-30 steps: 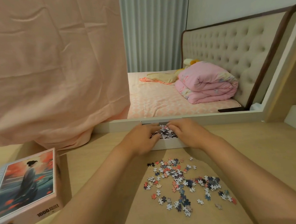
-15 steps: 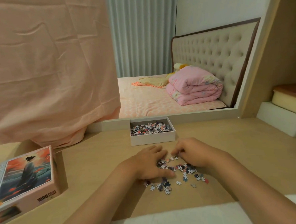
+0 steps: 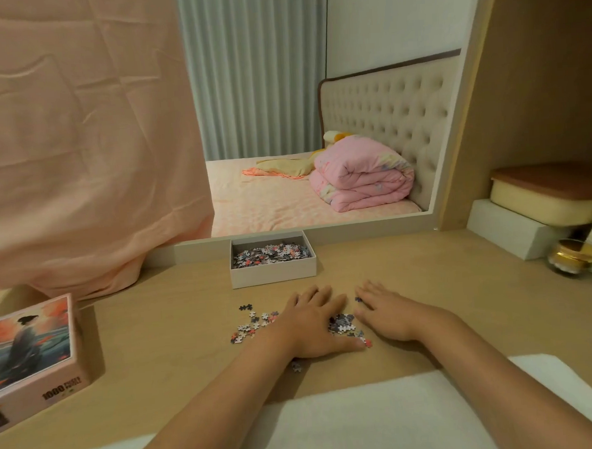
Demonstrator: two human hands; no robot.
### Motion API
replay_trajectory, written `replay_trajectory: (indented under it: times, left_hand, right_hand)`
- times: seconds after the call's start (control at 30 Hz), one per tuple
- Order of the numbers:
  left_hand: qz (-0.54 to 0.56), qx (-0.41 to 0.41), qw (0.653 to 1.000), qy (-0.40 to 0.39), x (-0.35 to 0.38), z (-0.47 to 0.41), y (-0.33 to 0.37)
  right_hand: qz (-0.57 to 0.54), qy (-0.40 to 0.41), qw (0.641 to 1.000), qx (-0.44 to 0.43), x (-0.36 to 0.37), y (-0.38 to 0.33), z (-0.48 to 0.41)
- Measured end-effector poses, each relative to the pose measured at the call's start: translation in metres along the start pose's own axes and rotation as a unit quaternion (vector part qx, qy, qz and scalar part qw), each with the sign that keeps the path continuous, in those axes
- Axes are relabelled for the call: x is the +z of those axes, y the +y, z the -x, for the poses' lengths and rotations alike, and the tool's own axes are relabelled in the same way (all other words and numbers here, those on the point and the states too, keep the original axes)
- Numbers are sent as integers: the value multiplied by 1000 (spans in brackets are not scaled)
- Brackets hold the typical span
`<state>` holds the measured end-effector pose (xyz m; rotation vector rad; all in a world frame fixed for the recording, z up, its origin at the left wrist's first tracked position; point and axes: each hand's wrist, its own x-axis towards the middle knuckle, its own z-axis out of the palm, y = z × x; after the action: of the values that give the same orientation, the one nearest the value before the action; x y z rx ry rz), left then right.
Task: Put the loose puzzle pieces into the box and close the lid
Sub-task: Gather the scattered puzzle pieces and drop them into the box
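Note:
A white open box (image 3: 273, 275) stands at the back of the wooden desk, partly filled with puzzle pieces. Loose puzzle pieces (image 3: 255, 324) lie scattered on the desk in front of it, some between and under my hands. My left hand (image 3: 313, 323) lies flat, palm down, fingers spread over the pieces. My right hand (image 3: 385, 314) lies flat beside it, a small pile of pieces between the two. The box lid (image 3: 30, 355), printed with a figure in a painted landscape, sits at the left edge of the desk.
A peach cloth (image 3: 78, 150) hangs over the left of a mirror behind the desk. At the right stand a white foam block (image 3: 507, 230), a cream container (image 3: 543, 194) and a small glass jar (image 3: 570, 256). White fabric (image 3: 366, 423) covers my lap.
My hands came back from the box to the loose pieces on the desk and now lie flat over them, pushing them together. The camera has tilted up slightly.

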<state>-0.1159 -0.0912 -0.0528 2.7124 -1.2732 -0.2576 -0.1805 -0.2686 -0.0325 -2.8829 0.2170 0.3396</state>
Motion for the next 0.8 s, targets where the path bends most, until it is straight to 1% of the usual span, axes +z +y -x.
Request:
replay_trajectory:
  times: [0.13, 0.2, 0.27, 0.33, 0.4, 0.47, 0.6, 0.73, 0.8]
  left_hand:
    - [6, 25, 998, 56, -5, 1, -10]
    - [41, 33, 995, 81, -10, 8, -16]
    - [76, 32, 993, 86, -14, 17, -23]
    - [59, 26, 996, 56, -16, 29, -33]
    - [17, 14, 1000, 0, -13, 43, -42]
    - [-14, 5, 1000, -24, -8, 54, -49]
    - [-25, -5, 999, 31, 0, 56, -62]
    - [-10, -14, 998, 59, 1, 45, -71]
    - [13, -10, 997, 77, 0, 39, -73]
  right_hand:
    - [-52, 2, 997, -56, 7, -12, 5]
    - [-92, -4, 993, -79, 7, -17, 8]
    - [-114, 1, 990, -85, 5, -19, 11]
    - [-57, 6, 996, -62, 7, -20, 12]
    - [-2, -7, 1000, -24, 15, -24, 12]
    - [13, -12, 1000, -3, 26, -31, 10]
    - [13, 19, 1000, -17, 36, -50, 3]
    - [5, 26, 999, -35, 37, -65, -10]
    - [-6, 20, 998, -57, 36, -74, -16]
